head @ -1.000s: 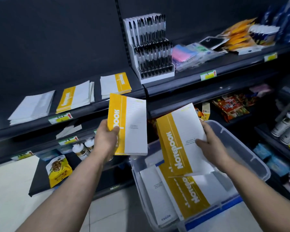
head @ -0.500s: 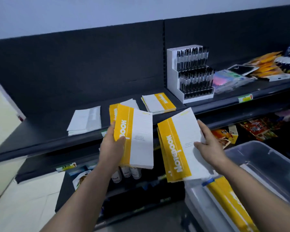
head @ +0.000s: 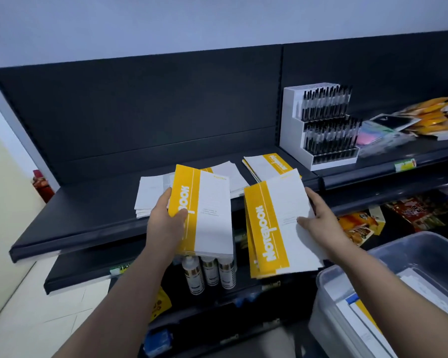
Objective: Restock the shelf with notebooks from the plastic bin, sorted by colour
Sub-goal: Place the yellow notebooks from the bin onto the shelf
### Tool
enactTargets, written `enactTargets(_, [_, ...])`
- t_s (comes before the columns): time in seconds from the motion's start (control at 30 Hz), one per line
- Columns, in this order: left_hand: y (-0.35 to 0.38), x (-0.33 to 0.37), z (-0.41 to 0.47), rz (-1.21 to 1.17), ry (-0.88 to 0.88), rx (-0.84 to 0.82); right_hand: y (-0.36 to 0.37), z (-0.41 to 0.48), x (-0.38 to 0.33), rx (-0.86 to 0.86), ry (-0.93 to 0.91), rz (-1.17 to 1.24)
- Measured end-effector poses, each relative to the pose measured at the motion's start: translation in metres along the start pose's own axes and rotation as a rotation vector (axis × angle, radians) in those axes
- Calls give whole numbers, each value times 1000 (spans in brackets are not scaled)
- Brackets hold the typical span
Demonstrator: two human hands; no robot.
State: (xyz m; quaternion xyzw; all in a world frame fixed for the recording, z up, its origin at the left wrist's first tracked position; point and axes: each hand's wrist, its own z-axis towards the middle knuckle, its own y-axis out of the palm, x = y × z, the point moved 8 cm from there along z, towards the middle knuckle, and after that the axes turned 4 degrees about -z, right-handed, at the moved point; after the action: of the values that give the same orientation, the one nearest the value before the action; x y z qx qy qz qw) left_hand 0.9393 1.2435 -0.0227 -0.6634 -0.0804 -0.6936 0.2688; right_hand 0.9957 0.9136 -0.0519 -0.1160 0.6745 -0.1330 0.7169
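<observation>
Your L hand [head: 166,223] grips one yellow notebook stack [head: 207,215] by its left edge, thumb on the cover. Your R hand [head: 321,220] clamps a 2nd yellow stack [head: 277,228] by its right edge, tilted, just in front of the shelf [head: 88,215]. There are 3 piles on the shelf: white pile [head: 150,195], middle pile [head: 230,174] half hidden behind the L stack, and yellow-band pile [head: 269,164] next to the pen rack [head: 318,125]. 3 bottles [head: 210,272] stand below. The plastic bin [head: 424,254] is lower right w/ more notebooks [head: 360,313] in it.

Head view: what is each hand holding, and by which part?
The left hand grips one yellow notebook stack by its yellow left edge; the right hand holds a second stack by its white right edge.
</observation>
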Motion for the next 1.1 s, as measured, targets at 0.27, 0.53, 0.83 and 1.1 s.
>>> enactTargets(0.27, [40,29,48,-129,-1,23,-33,103,-7,132,12,134])
enactTargets(0.53, [89,64,125,-142,26,87,-23,236,-17,-56,29,190])
enactTargets(0.83, [112,32,168,-222,-184,179,9,316,30,-188,124,-382])
enactTargets(1.1, [120,-9,175,-191,-366,187,43,297,7,-193,-210,-977])
